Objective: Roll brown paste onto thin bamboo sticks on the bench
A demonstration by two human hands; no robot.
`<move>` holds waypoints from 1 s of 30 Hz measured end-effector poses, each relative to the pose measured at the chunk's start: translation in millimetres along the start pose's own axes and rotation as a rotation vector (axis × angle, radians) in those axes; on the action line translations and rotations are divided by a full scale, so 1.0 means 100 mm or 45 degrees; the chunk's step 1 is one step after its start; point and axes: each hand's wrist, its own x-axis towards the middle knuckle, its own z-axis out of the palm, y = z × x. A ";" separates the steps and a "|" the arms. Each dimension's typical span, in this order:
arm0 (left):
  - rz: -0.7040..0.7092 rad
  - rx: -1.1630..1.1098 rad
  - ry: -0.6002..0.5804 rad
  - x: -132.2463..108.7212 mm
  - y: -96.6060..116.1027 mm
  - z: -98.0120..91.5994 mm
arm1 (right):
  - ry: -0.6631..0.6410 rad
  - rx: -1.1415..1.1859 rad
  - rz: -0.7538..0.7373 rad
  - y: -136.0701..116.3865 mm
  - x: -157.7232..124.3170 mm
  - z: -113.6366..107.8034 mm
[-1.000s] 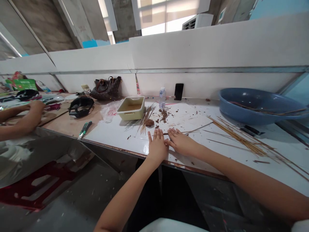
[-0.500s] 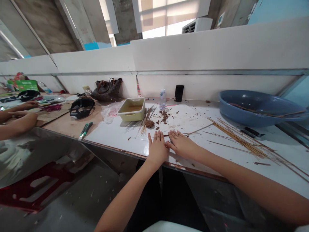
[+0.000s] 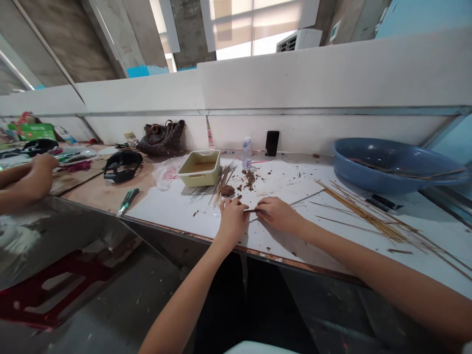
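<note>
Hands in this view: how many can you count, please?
4: the person's left hand and right hand at centre, and a co-worker's two hands at far left, overlapping, so partly hidden.

The left hand point(image 3: 232, 221), right hand point(image 3: 278, 215), left forearm point(image 3: 177, 300) and right forearm point(image 3: 387, 280) are bare. A pale garment point(image 3: 260, 349) shows at the lower frame edge, just right of the left forearm; a further pale fabric patch point(image 3: 469, 348) shows well right of the left forearm, in the lower corner
</note>
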 end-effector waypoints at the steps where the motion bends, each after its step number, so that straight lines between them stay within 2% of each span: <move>1: 0.005 -0.019 0.012 0.03 -0.02 -0.01 | 0.003 0.026 -0.005 0.03 0.03 0.02; 10: 0.038 -0.121 0.034 0.11 -0.07 0.00 | 0.097 0.120 -0.046 0.13 0.15 0.18; 15: 0.099 -0.116 0.031 0.13 -0.09 0.05 | 0.111 0.118 -0.058 0.13 0.19 0.19; 21: 0.155 -0.118 0.025 0.17 -0.09 0.12 | 0.116 0.105 -0.171 0.11 0.21 0.20; 26: 0.144 -0.093 -0.005 0.17 -0.10 0.07 | 0.108 0.101 -0.241 0.16 0.20 0.20; 30: 0.092 -0.096 0.027 0.12 -0.14 0.03 | 0.105 0.133 -0.194 0.26 0.18 0.18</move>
